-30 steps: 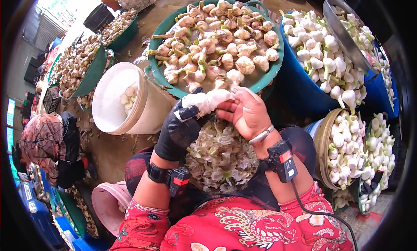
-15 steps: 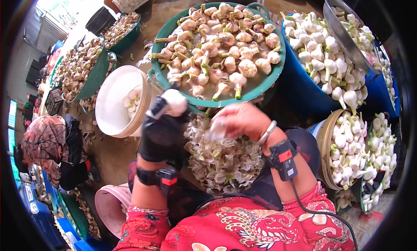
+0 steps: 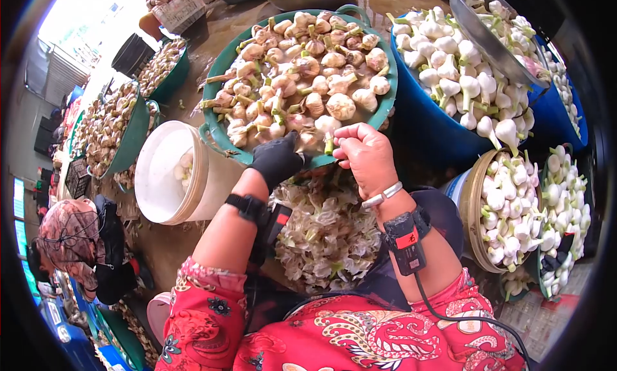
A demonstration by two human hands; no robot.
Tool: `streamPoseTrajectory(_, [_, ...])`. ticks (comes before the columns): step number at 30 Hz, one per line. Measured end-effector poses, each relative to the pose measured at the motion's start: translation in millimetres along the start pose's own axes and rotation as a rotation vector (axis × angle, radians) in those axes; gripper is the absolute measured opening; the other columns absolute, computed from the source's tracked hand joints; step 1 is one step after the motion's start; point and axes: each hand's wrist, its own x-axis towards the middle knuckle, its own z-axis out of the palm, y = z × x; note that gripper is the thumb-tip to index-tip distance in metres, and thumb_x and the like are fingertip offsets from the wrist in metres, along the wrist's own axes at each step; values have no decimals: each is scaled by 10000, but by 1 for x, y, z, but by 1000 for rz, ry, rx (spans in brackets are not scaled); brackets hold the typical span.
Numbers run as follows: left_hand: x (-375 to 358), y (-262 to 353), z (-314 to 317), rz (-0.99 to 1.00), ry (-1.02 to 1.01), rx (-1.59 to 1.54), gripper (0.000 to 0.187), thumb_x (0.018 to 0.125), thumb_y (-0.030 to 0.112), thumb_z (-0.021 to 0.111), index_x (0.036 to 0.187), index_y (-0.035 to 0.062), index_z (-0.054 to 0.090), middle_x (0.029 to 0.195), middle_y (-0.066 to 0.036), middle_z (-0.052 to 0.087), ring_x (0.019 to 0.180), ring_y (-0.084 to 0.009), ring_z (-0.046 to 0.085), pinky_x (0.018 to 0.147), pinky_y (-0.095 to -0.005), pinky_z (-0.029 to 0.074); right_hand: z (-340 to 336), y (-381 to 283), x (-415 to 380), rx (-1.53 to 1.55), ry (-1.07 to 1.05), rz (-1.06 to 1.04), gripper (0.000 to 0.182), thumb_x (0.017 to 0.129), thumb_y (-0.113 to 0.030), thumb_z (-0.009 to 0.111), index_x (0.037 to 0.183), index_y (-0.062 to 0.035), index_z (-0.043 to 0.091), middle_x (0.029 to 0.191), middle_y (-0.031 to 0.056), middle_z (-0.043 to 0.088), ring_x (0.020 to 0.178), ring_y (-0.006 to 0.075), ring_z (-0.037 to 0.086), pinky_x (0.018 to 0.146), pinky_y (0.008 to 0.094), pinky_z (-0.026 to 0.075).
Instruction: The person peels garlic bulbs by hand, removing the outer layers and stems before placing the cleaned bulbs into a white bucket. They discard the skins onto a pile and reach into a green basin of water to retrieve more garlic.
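My left hand point(image 3: 277, 161), in a black glove, is at the near rim of a green tub point(image 3: 218, 146) of unpeeled garlic in water. Its fingers are bent and mostly hidden against the dark glove, so I cannot tell whether they hold anything. Just right of it, my bare right hand point(image 3: 365, 158) has thumb and fingertips pinched at the near rim, by the green stem of a garlic bulb point(image 3: 328, 125); what lies between the fingertips is too small to make out. Below both hands is a heap of garlic skins point(image 3: 324, 233).
A white bucket point(image 3: 168, 172) with a few peeled bulbs stands left. Blue tubs point(image 3: 418, 114) and a tan-rimmed bucket point(image 3: 472, 210) of white garlic are at right, with a metal basin point(image 3: 498, 40) above. Another person point(image 3: 71, 239) bends at far left.
The white bulb is gone from my left hand, which has moved right to the tub's rim. My right hand has moved up and right to the rim. The view has shifted slightly.
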Motion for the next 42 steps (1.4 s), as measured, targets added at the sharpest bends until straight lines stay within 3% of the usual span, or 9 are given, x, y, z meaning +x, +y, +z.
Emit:
streamPoseTrajectory(3, [20, -16, 10, 115, 78, -10, 449, 786, 299, 661, 1132, 16, 627, 935, -215, 670, 885, -349, 656, 799, -419, 501, -4, -1, 2, 60, 3, -7, 126, 798, 10, 558, 901, 9, 631, 746, 37, 617, 613, 86, 565, 584, 237, 483])
streamPoseTrajectory(6, [4, -23, -11, 166, 84, -519, 258, 794, 28, 613, 1041, 1, 684, 927, -127, 697, 818, -165, 656, 760, -287, 504, -5, 14, 8, -99, -101, -85, 277, 785, -14, 613, 1061, -11, 598, 922, 60, 611, 731, 85, 587, 660, 243, 491])
streamPoseTrajectory(8, [-28, -20, -27, 243, 120, -764, 255, 806, 10, 611, 1052, -13, 676, 986, -89, 679, 847, -149, 638, 792, -268, 496, 1, 16, 1, -394, -228, -275, 617, 719, 19, 679, 1301, -52, 486, 1124, 65, 552, 891, 89, 581, 796, 244, 485])
streamPoseTrajectory(10, [-64, -9, -45, 205, 74, -956, 265, 826, 32, 610, 1082, -19, 658, 1009, -85, 668, 863, -160, 636, 806, -272, 494, 19, 25, -9, 180, -410, -123, 647, 670, -68, 702, 1278, -10, 489, 1037, 115, 614, 891, 189, 627, 795, 267, 486])
streamPoseTrajectory(15, [-92, 2, -21, 108, 98, -1823, 330, 903, 172, 609, 1196, 23, 593, 972, -60, 657, 809, -140, 629, 789, -288, 510, 22, 13, -23, -386, -269, -502, 497, 622, -5, 716, 1102, -12, 586, 1016, 133, 620, 911, 273, 633, 831, 322, 496])
streamPoseTrajectory(20, [-88, -6, -2, 116, 159, -1773, 320, 904, 173, 613, 1180, 13, 600, 983, -62, 660, 829, -134, 636, 762, -279, 520, 29, 22, -27, -411, -244, -570, 560, 649, 39, 761, 1174, -35, 581, 1063, 65, 617, 959, 127, 613, 844, 258, 503])
streamPoseTrajectory(28, [-93, -13, -7, 139, 118, -1946, 331, 898, 114, 580, 1186, -47, 551, 1017, -138, 646, 900, -234, 648, 815, -376, 534, 25, 26, -16, 347, -406, 74, 562, 700, 53, 746, 1219, 20, 533, 1004, 50, 627, 884, 109, 611, 799, 248, 517])
streamPoseTrajectory(37, [-91, -10, -8, 87, 96, -1749, 375, 861, 111, 629, 1203, -27, 563, 1044, -108, 650, 900, -172, 640, 815, -314, 527, 31, 29, -23, -503, -227, -665, 526, 719, 5, 738, 1218, -18, 574, 1121, 75, 610, 1042, 131, 580, 881, 261, 479])
streamPoseTrajectory(42, [-90, -13, -1, 23, 31, -1748, 332, 809, 23, 647, 1136, -24, 612, 985, -81, 664, 867, -158, 635, 759, -282, 519, 28, 34, -25, -385, -297, -557, 534, 749, -19, 723, 1250, 1, 537, 1022, 60, 599, 929, 136, 581, 831, 264, 479])
